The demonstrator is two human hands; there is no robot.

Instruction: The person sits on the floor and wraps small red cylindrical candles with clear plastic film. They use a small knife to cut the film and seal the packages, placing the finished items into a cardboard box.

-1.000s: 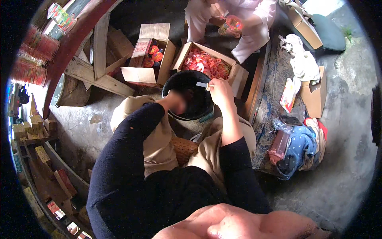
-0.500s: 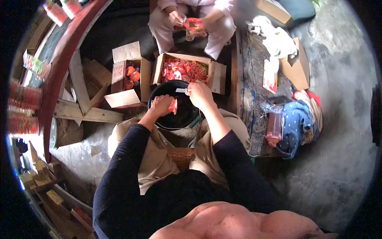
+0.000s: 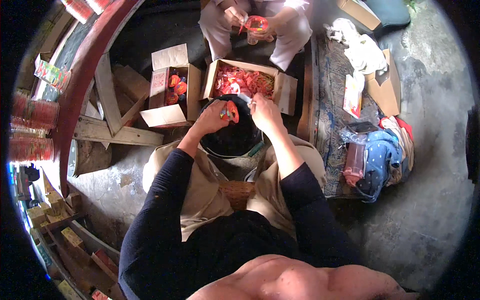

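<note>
My left hand (image 3: 212, 118) is closed round a red round lid-like piece (image 3: 230, 112) with a coloured pattern, its printed face turned upward. My right hand (image 3: 266, 114) pinches a small pale flat strip (image 3: 244, 98), perhaps a blade or scraper; its exact kind is unclear. The strip's tip points left, a little apart from the red piece. Both hands are over a black bucket (image 3: 231, 142) between my knees. Its inside looks dark, and what it holds cannot be made out.
Beyond the bucket stands a cardboard box (image 3: 287, 95) of red pieces, with another box (image 3: 165, 116) to its left. Opposite, a person (image 3: 272, 30) handles a red-rimmed clear cup. A patterned mat (image 3: 330, 145) with clothes (image 3: 380, 160) lies right; a wooden bench frame (image 3: 115, 137) stands left.
The whole view has shifted slightly. My left hand has risen and turned the red piece so its patterned face shows. My right hand stays close by with the pale strip.
</note>
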